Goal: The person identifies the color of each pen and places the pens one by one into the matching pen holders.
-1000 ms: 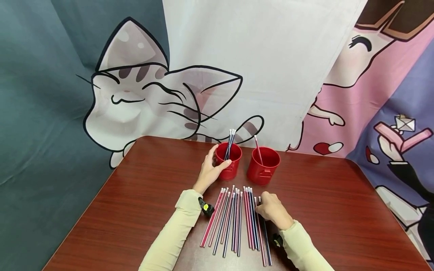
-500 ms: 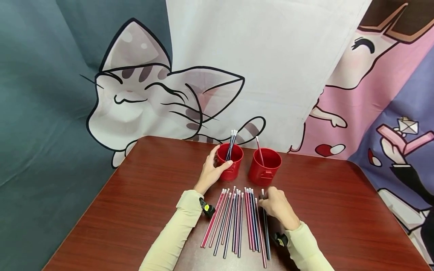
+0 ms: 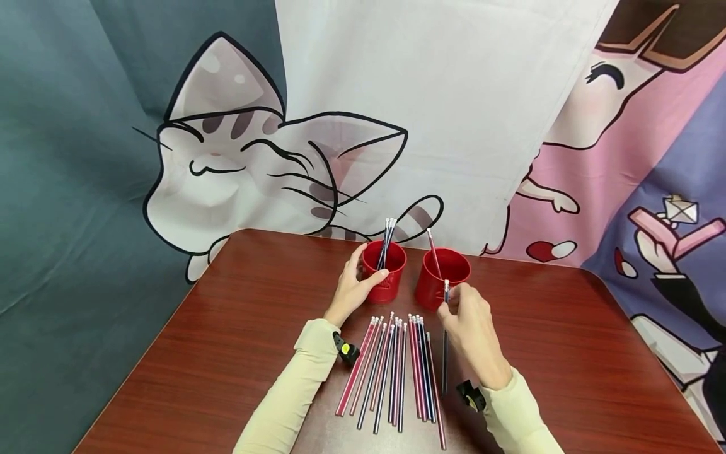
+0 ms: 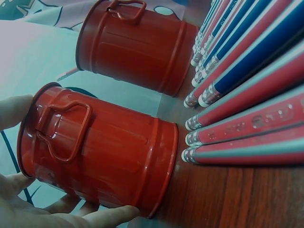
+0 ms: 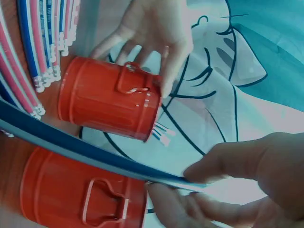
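Note:
My left hand (image 3: pixel 350 289) grips the left red bucket (image 3: pixel 386 291), thumb at its rim and fingers along its side; several dark pencils (image 3: pixel 387 243) with white erasers stand in it. Between the thumb and fingers of my right hand (image 3: pixel 475 328) is a dark blue pencil (image 5: pixel 85 150), pinched near its eraser end. It hangs nearly upright, eraser up, overlapping the front of the right red bucket (image 3: pixel 426 291) in the head view. One red pencil (image 3: pixel 435 255) leans inside that bucket.
Loose red and dark blue pencils (image 4: pixel 256 118) lie side by side on the brown wooden table (image 3: pixel 227 340), erasers toward the buckets. A cartoon-printed cloth (image 3: pixel 454 94) hangs behind the table's far edge.
My right hand has picked up the dark blue pencil from the right end of the row, raising it and moving it toward the right bucket. My left hand has stayed on the left bucket.

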Demonstrator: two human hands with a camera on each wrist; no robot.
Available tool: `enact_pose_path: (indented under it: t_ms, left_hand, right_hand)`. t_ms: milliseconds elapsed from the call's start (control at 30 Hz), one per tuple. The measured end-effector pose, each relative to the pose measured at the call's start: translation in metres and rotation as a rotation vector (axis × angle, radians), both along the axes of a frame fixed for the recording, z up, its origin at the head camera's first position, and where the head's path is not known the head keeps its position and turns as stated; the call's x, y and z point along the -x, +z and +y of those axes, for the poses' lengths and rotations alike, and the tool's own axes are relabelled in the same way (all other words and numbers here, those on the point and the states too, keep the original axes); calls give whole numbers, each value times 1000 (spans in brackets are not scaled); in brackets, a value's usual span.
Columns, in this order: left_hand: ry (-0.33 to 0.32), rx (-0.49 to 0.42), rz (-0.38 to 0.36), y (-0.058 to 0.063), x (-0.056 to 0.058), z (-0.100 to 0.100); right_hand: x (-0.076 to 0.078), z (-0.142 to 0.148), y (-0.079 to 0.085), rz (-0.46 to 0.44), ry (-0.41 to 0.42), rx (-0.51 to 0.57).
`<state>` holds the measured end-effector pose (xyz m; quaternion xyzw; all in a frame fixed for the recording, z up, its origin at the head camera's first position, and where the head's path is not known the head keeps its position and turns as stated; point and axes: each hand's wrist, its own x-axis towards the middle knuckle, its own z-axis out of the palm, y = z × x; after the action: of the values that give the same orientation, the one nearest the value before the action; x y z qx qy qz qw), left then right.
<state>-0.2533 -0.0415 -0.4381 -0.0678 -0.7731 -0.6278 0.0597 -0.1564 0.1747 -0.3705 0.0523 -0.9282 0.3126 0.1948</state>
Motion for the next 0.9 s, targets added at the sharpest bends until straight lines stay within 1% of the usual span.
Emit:
enact_pose_path:
  t_ms: [133,233,433,533,600,733,900]
  left_hand:
    - [0,-1,4,0,0,0]
    - [-2,1,4,0,-1,1]
    - [-7,-8,12,-1,0,0]
    - [-6,-9,16,-2,0,0]
    - [-6,-10,12,-3,0,0]
    - [-8,-8,10,-3,0,0]
    - [-11,-6,8,-1,0,1]
  right_hand:
    - [0,-2,7,179,18,51]
    - [1,-2,13,289,37,105]
    - [5,-4,32,472,51,157]
    - [9,-7,43,526,64,168]
    - [13,-9,50,542,74,180]
    - [21,-15,60,557,96,221]
    - [29,-22,66,558,113,263]
